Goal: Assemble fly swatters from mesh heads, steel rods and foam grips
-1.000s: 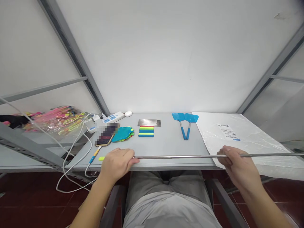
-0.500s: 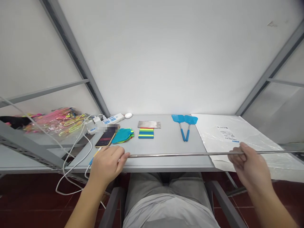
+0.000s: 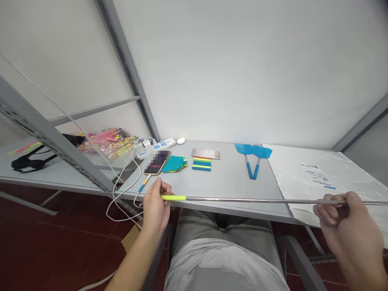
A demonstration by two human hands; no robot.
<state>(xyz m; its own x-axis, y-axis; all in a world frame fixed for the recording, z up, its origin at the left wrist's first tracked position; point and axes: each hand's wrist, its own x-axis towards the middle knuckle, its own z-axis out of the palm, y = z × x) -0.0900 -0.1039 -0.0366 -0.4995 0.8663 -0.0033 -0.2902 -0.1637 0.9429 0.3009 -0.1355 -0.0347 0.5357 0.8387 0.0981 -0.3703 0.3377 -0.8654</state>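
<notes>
My left hand (image 3: 157, 206) is closed round the end of a yellow-green handle sleeve (image 3: 173, 197). From that sleeve a long, thin telescopic metal rod (image 3: 236, 200) runs level to the right, above the table's front edge. My right hand (image 3: 345, 218) pinches the rod farther along, and the rod's far end leaves the view at the right. On the table lie two blue fly swatters (image 3: 253, 157) with short handles, a row of metal rods (image 3: 206, 153), several coloured handle sleeves (image 3: 201, 165) and a small pile of coloured swatter heads (image 3: 174, 163).
A white plastic package (image 3: 306, 178) with a printed label covers the table's right side. At the left are a phone (image 3: 155, 165), a power strip (image 3: 165, 144), loose white cables (image 3: 121, 219) and a bag of colourful items (image 3: 112, 141). A metal shelf post (image 3: 60, 141) stands there.
My left hand has turned, and the yellow-green sleeve now shows at the rod's end. The view has swung left, so the table things appear farther right. Both hands still hold the rod.
</notes>
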